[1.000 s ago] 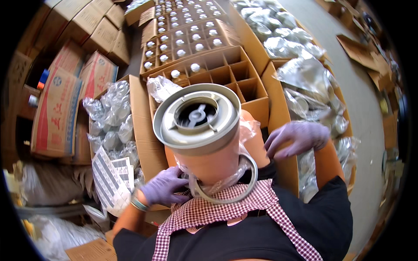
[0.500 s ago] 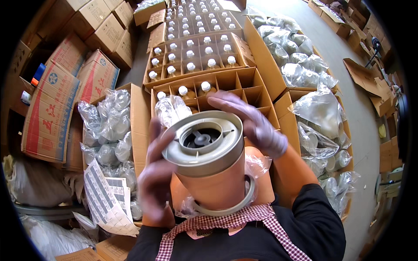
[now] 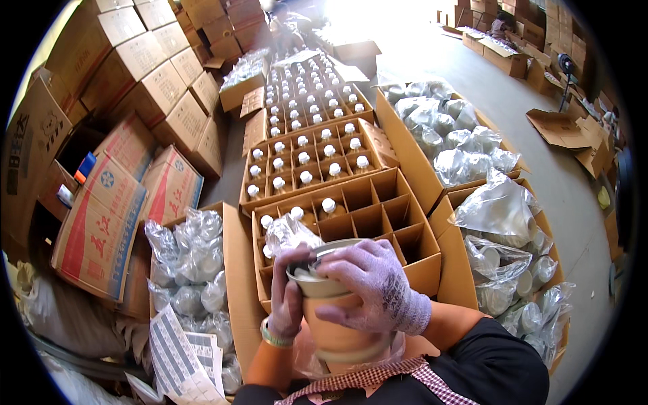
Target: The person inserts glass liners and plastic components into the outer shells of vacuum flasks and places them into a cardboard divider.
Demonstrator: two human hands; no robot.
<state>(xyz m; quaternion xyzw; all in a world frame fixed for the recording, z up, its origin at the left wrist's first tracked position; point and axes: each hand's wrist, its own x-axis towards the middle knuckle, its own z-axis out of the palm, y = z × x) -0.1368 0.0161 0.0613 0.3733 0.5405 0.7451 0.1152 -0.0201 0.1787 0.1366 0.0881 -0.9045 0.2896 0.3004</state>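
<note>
A cylindrical container (image 3: 332,312) with a grey rim and a pinkish-looking body is held close to my chest. My left hand (image 3: 289,293), in a thin lavender glove, grips the left side of its top; its fingertips reach a dark part at the rim. From the right, my right hand (image 3: 378,283), gloved alike, curls over the rim and presses against the body. The fingers cover much of the top. Just beyond lies a divided carton (image 3: 422,250) with white-capped bottles (image 3: 329,206) in some cells and a clear plastic bag (image 3: 290,233) across its left side.
Further cartons of white-capped bottles (image 3: 304,158) run away ahead. Boxes of plastic-wrapped parts stand at left (image 3: 189,263) and right (image 3: 506,250). Printed sheets (image 3: 179,358) lie on the left box. Stacked cartons (image 3: 148,74) rise at far left; a flattened carton (image 3: 560,128) lies right.
Both hands have closed in on the container's top, the right one now over the rim. The container sits lower in view, and the view has tilted up to show more of the far room.
</note>
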